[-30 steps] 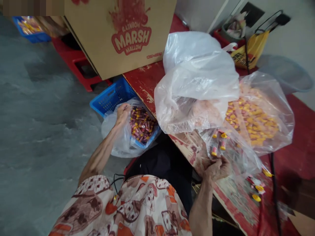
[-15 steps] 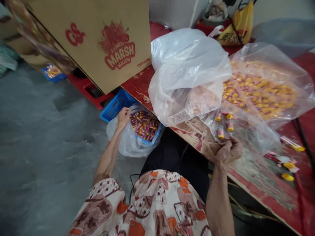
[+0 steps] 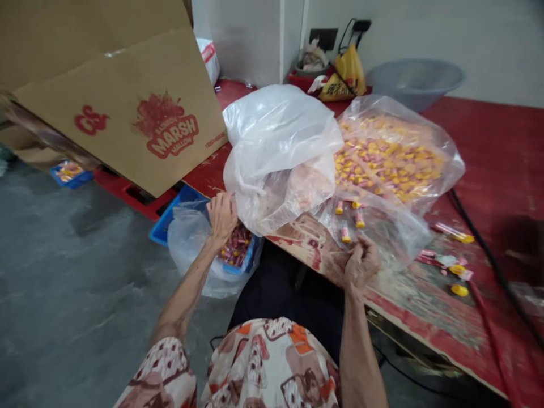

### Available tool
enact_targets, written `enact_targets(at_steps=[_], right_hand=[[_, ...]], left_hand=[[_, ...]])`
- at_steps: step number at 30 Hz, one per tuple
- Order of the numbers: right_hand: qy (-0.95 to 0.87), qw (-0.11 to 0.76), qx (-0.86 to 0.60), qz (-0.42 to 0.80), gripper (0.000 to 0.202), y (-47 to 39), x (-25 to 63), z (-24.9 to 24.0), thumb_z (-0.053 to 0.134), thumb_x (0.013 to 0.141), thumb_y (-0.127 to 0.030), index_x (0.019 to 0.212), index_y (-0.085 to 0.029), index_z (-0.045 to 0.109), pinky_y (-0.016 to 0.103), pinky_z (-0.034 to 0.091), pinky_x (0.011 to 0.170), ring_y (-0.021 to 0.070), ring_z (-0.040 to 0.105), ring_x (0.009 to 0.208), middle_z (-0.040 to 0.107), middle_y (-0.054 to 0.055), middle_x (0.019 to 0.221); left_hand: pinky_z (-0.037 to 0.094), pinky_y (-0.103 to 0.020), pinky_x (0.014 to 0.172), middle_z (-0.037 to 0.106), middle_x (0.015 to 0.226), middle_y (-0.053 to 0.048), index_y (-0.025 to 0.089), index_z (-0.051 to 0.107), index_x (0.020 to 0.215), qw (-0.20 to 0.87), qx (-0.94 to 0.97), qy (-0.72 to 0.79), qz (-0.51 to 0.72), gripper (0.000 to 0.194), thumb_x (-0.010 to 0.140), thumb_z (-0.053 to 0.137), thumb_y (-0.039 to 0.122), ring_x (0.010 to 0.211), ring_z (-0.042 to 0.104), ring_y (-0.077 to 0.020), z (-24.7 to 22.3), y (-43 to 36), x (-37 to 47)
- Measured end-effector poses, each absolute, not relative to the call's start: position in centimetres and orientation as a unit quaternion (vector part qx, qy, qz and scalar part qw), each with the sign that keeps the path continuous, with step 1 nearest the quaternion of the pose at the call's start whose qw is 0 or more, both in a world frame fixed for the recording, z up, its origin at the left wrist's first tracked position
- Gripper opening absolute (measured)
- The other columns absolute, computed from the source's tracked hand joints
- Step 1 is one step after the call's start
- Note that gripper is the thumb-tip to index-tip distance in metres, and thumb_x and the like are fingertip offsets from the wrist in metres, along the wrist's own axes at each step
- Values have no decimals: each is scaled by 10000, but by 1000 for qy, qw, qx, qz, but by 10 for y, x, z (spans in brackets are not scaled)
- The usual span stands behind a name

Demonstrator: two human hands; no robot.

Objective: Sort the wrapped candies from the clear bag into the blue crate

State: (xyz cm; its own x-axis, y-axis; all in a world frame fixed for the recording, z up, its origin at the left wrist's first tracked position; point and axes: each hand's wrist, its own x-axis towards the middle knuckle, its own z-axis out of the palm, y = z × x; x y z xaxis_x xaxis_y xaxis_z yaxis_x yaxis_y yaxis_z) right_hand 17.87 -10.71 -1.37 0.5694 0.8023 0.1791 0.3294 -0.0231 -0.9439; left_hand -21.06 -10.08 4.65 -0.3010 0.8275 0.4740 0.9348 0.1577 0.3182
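My left hand (image 3: 222, 216) is over the near table edge, fingers loosely bent and slightly apart, beside a bulging white plastic bag (image 3: 283, 122). I see nothing held in it. Below it, small candy tubes with yellow caps (image 3: 236, 246) fill a blue basket (image 3: 164, 229) draped with clear plastic. On the worn table edge rests my right hand (image 3: 361, 265), its fingers pinched together; whatever they hold is hidden. A few loose capped tubes (image 3: 345, 232) lie just beyond it, by the mouth of a clear bag (image 3: 391, 153) full of such tubes.
A large marshmallow carton (image 3: 140, 113) stands at the left. More loose pieces and yellow caps (image 3: 459, 290) lie on the red table (image 3: 493, 153) at right, near a black cable (image 3: 488, 255). At the back are a wide basin (image 3: 416, 79) and a yellow bag (image 3: 348, 73).
My left hand has moved from the basket's outer side to over the basket, beside the white bag. My right hand stays by the loose tubes. The whole view has shifted.
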Motion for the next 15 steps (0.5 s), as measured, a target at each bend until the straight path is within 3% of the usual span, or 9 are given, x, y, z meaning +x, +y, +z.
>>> enact_targets(at_steps=[3,6,11,15], right_hand=[[-415,560,-686,208,425,-107,180,-16,526,935,-518,1114,-186,721,350,489,747,193,569,673,677,29,836],[-421,543,-698,202,461,-109,181,-17,509,957,-544,1135,-186,738,347,500,757,195,581,691,691,34,839],[-413,519,-720,204,457,-109,181,-16,493,1011,-532,1177,-191,748,354,531,809,192,605,736,740,48,909],[-404,516,-729,196,430,-111,178,-16,519,1021,-536,1157,-195,743,339,513,765,183,569,703,706,26,868]], left_hand=[[535,-543,1162,757,1315,-186,199,726,1319,51,-637,-709,-297,334,1059,518,225,1267,699,-369,33,-45,-175],[523,-553,1216,728,1409,-212,183,675,1428,4,-641,-694,-328,394,1057,553,235,1370,667,-375,12,12,-148],[420,-712,1287,648,1548,-317,127,628,1466,-59,-594,-732,-328,448,1065,578,321,1547,552,-477,-12,79,-126],[418,-671,1322,686,1522,-262,173,667,1387,-84,-609,-700,-364,387,1050,523,299,1539,566,-438,-20,93,-127]])
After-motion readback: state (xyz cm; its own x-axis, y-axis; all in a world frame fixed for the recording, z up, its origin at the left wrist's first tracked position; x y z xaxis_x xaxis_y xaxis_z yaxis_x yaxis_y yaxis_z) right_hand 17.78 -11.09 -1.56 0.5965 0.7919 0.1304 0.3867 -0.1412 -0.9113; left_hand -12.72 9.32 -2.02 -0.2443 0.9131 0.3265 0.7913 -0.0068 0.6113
